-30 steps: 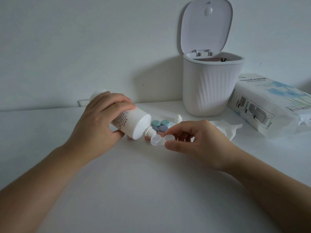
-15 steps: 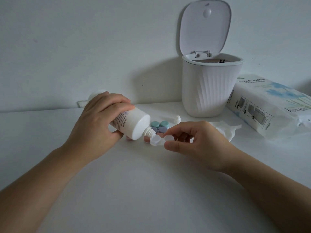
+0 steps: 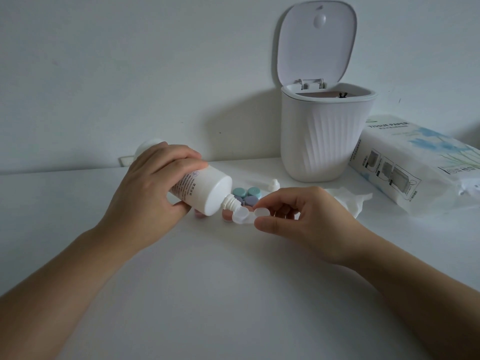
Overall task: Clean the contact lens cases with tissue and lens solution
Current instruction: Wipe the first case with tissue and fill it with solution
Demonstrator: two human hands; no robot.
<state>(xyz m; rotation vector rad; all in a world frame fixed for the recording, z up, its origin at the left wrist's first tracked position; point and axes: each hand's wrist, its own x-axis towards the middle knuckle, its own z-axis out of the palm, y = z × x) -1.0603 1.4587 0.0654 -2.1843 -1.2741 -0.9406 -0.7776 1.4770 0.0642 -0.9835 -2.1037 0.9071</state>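
Observation:
My left hand (image 3: 148, 188) grips a white lens solution bottle (image 3: 205, 190), tipped so its ribbed nozzle points down to the right into the left well of a clear contact lens case (image 3: 245, 215). My right hand (image 3: 298, 214) pinches the right end of that open case between thumb and fingers, just above the table. Behind the nozzle lie coloured case caps: teal (image 3: 246, 192), purple (image 3: 250, 201) and pink (image 3: 227, 215). The bottle's small white cap (image 3: 274, 184) stands behind them. A crumpled white tissue (image 3: 350, 201) lies behind my right hand.
A white ribbed mini bin (image 3: 324, 141) with its lid flipped up stands at the back by the wall. A pack of tissue paper (image 3: 415, 165) lies at the right. The white table (image 3: 220, 281) stretches toward me.
Almost nothing has shifted: both hands keep the same hold, with the bottle nozzle staying at the case's left well.

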